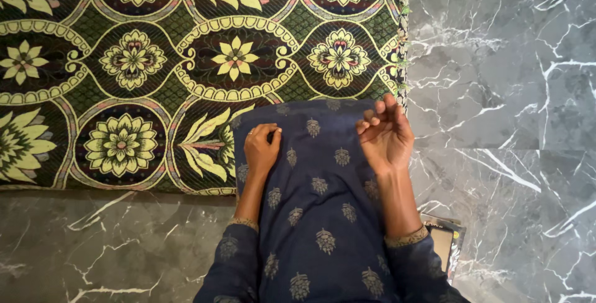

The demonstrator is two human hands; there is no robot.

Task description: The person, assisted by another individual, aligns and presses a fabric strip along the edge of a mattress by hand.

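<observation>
Both hands rest on a navy printed cloth (320,197) draped over the person's lap, its far edge lying on the patterned green rug (124,61) beside grey marble floor (509,92). The left hand (261,149) presses down with fingers curled, seemingly pinching the fabric, though the view is unclear. The right hand (386,135) lies palm-up, loosely curled, holding nothing. The cloth looks mid-smoothing; tidying it further calls for a firm two-handed hold.
</observation>
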